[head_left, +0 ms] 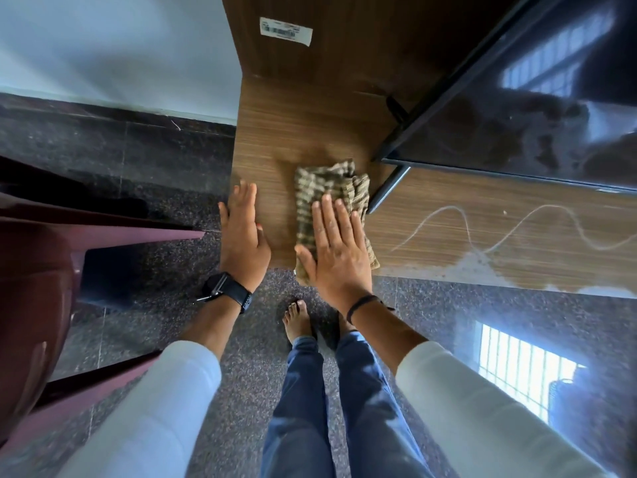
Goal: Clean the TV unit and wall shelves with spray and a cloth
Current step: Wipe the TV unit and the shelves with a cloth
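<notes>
A striped cloth [325, 198] lies flat at the left end of the wooden TV unit [275, 132], under my right hand [336, 250].

I see that hand pressing down with straight fingers; my left hand [243, 236] rests open on the unit's left edge. A television [517, 108] stands just right of the cloth, a white smear [510, 229] beyond.

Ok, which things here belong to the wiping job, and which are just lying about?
Job: cloth under the flat right hand; TV unit top with its dust trail; left hand on its edge.
Lying about: TV, chair, sticker.
</notes>
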`<state>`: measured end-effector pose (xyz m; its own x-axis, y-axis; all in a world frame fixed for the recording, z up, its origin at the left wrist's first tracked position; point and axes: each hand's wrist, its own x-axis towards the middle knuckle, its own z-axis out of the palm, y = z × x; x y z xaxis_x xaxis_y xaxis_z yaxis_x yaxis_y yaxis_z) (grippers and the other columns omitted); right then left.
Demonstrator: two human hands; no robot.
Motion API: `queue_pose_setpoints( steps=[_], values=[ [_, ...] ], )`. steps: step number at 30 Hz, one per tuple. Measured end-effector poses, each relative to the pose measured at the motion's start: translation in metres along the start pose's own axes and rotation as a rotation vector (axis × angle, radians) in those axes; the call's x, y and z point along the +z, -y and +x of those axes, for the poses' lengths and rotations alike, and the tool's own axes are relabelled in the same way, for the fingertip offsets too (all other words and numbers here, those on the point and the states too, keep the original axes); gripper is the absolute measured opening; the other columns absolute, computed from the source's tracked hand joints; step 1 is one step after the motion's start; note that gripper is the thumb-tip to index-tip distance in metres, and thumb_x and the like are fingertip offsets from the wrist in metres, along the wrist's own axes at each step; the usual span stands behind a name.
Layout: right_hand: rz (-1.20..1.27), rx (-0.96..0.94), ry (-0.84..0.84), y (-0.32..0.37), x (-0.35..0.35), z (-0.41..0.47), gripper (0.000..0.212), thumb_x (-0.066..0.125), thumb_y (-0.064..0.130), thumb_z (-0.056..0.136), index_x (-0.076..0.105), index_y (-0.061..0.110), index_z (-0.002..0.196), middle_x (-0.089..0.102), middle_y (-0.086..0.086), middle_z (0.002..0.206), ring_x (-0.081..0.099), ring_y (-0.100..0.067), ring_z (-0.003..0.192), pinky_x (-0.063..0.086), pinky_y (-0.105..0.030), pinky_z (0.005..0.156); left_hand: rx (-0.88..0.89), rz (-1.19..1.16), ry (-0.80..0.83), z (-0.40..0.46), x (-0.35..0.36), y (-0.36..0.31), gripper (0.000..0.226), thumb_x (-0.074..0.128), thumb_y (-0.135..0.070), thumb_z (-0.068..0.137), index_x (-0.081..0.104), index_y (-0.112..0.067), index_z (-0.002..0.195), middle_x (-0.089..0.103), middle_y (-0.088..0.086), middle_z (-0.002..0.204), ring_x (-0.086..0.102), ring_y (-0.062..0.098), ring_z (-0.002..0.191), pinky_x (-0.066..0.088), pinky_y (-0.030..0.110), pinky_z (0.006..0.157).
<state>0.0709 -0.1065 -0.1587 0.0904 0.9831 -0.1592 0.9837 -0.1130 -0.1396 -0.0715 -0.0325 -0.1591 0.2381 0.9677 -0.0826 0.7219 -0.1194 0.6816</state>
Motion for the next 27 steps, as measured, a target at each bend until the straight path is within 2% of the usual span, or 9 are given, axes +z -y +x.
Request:
queue_pose_setpoints(
  steps=[4, 7, 9, 13, 16, 18, 21, 23, 27],
  values=[
    [-0.100, -0.180, 0.057, -0.039, -0.002, -0.031, 0.067, 0.029, 0.052, 0.097, 0.023, 0.010, 0.149, 0.028, -0.007, 0.155, 0.028, -0.024, 0.143, 0.015, -0.040, 0.117, 0.061, 0.157, 0.017, -0.015, 0.007, -0.013, 0.067, 0.042, 0.018, 0.080, 0.029, -0.003, 0.143, 0.028, 0.015, 0.151, 0.020, 0.024, 0.142, 0.007, 0.040, 0.117],
    [-0.094, -0.166, 0.052, -0.084, -0.010, -0.055, 0.060, 0.028, 0.048, 0.099, 0.026, 0.012, 0.148, 0.031, -0.005, 0.153, 0.036, -0.024, 0.139, 0.018, -0.038, 0.116, 0.158, 0.209, 0.129, -0.033, 0.023, -0.024, 0.071, 0.044, 0.018, 0.080, 0.025, -0.002, 0.145, 0.023, 0.015, 0.153, 0.015, 0.025, 0.143, 0.005, 0.039, 0.117],
    [-0.083, -0.079, 0.059, -0.123, -0.015, -0.068, 0.059, 0.018, 0.047, 0.101, 0.021, 0.012, 0.148, 0.024, -0.006, 0.153, 0.032, -0.025, 0.141, 0.012, -0.037, 0.117, 0.152, 0.208, 0.156, -0.039, 0.033, -0.032, 0.070, 0.045, 0.016, 0.082, 0.022, -0.002, 0.145, 0.020, 0.014, 0.154, 0.013, 0.025, 0.144, 0.004, 0.039, 0.118],
    [0.013, 0.290, 0.030, -0.196, -0.023, -0.092, 0.062, 0.024, 0.043, 0.098, 0.024, 0.009, 0.150, 0.023, -0.012, 0.156, 0.022, -0.029, 0.144, 0.012, -0.042, 0.118, 0.140, 0.150, 0.174, -0.045, 0.046, -0.047, 0.068, 0.044, 0.015, 0.083, 0.021, -0.001, 0.145, 0.019, 0.015, 0.154, 0.012, 0.026, 0.144, 0.007, 0.040, 0.118],
    [0.062, 0.534, -0.005, -0.190, -0.021, -0.088, 0.068, 0.016, 0.050, 0.096, 0.015, 0.011, 0.151, 0.014, -0.010, 0.159, 0.010, -0.026, 0.147, 0.006, -0.043, 0.120, 0.162, 0.139, 0.204, -0.050, 0.052, -0.058, 0.072, 0.042, 0.016, 0.082, 0.016, -0.002, 0.146, 0.015, 0.012, 0.155, 0.007, 0.024, 0.145, 0.004, 0.038, 0.119],
    [0.093, 0.604, -0.036, -0.165, -0.018, -0.074, 0.069, 0.015, 0.049, 0.095, 0.015, 0.010, 0.151, 0.014, -0.010, 0.159, 0.009, -0.025, 0.147, 0.002, -0.040, 0.120, 0.155, 0.152, 0.184, -0.052, 0.059, -0.066, 0.072, 0.041, 0.017, 0.081, 0.017, -0.002, 0.146, 0.015, 0.013, 0.155, 0.007, 0.024, 0.145, 0.003, 0.039, 0.119],
    [0.100, 0.476, -0.026, -0.134, -0.015, -0.065, 0.064, 0.018, 0.044, 0.096, 0.015, 0.010, 0.151, 0.014, -0.008, 0.158, 0.011, -0.024, 0.147, 0.004, -0.039, 0.120, 0.088, 0.157, 0.106, -0.055, 0.071, -0.077, 0.069, 0.039, 0.016, 0.080, 0.022, 0.000, 0.145, 0.019, 0.015, 0.154, 0.012, 0.028, 0.144, 0.006, 0.043, 0.118],
    [0.080, 0.301, 0.012, -0.119, -0.014, -0.064, 0.061, 0.018, 0.040, 0.098, 0.014, 0.012, 0.151, 0.008, -0.005, 0.158, 0.009, -0.022, 0.147, 0.001, -0.038, 0.120, 0.057, 0.167, 0.079, -0.057, 0.078, -0.085, 0.066, 0.040, 0.013, 0.083, 0.022, -0.001, 0.145, 0.020, 0.015, 0.154, 0.012, 0.028, 0.144, 0.005, 0.042, 0.118],
    [-0.005, -0.046, 0.078, -0.133, -0.022, -0.062, 0.056, 0.018, 0.041, 0.101, 0.015, 0.019, 0.152, 0.015, -0.001, 0.159, 0.014, -0.021, 0.147, 0.001, -0.038, 0.118, 0.062, 0.192, 0.075, -0.062, 0.096, -0.106, 0.062, 0.039, 0.008, 0.088, 0.019, -0.003, 0.146, 0.016, 0.013, 0.155, 0.010, 0.026, 0.145, 0.003, 0.040, 0.118]
  ],
)
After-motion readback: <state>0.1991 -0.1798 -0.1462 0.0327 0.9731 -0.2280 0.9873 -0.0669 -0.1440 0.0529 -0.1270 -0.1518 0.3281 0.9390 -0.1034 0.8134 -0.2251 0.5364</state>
